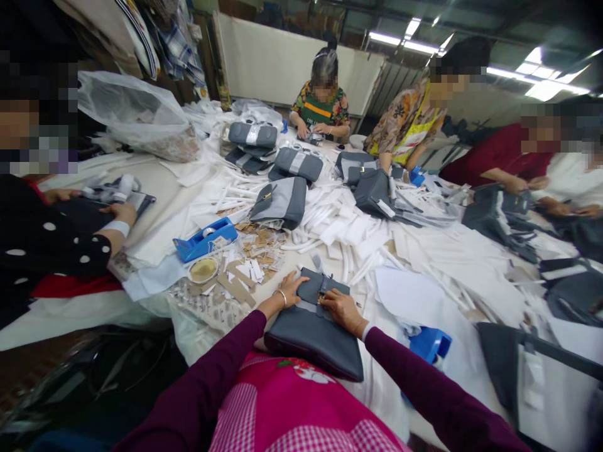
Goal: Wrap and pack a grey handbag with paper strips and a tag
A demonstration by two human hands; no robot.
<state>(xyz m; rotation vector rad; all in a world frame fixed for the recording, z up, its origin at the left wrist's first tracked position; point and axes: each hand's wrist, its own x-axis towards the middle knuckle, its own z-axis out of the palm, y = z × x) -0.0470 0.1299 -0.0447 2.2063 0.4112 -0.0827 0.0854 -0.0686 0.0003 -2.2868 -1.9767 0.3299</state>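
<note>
1. Okay, landmark = blue tape dispenser [205, 240]. Dark grey bag [311, 336] lies flat, right of it and closer to the wearer, up against the apron [301, 411].
2. Left hand [291, 290]: on the upper left of the bag's flap [308, 287], nearer the dispenser than the other hand. Fingers and thumb apart, resting on the surface, not clamped.
3. Right hand [343, 309]: farther right of the dispenser, fingertips bunched together at the gold-coloured clasp [321, 297]. Can't tell if they pinch the metal or only press it; knuckles hide it.
4. Step looks like clasp work. To do it well: left palm keeps the flap flat and square, right fingertips handle the metal only, force straight in line with the clasp. Sideways pull would probably crease the flap or skew the front.
5. Bag body looks soft, so it likely wants backing from the table side; keep nails off the smooth panel, scuffs likely.
6. Around: round dish [203, 270] just nearer than the dispenser; cardboard scraps [254, 271] to its right; finished-looking grey bag [282, 202] beyond and right. Loose scraps best kept from under the flap.
7. Co-worker in a green top [325, 110]: well beyond the dispenser, to the right.
</note>
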